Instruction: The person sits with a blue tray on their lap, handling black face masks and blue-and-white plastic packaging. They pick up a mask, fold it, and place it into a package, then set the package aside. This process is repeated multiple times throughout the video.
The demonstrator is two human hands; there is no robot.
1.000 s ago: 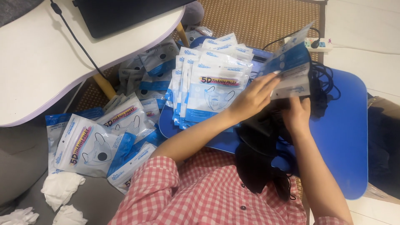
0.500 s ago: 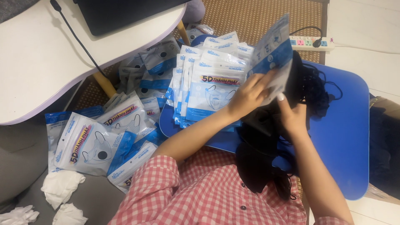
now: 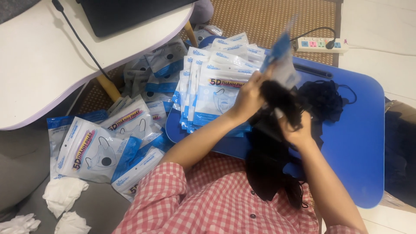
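Fingers of the left hand (image 3: 249, 97) pinch the edge of a clear-and-blue plastic mask pouch (image 3: 281, 58), held upright and blurred above the blue plastic lap tray (image 3: 355, 143). The right hand (image 3: 297, 130) is closed around a bunch of black fabric masks (image 3: 281, 102) just under the pouch. Stacked blue-and-white filled pouches (image 3: 216, 91) lie on the tray's left.

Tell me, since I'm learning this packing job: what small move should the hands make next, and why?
Probably slide the black masks deeper into the blue-and-clear pouch. The left hand holds the pouch raised, the right hand grips the bunched masks at its mouth, and much of the bunch hangs outside.
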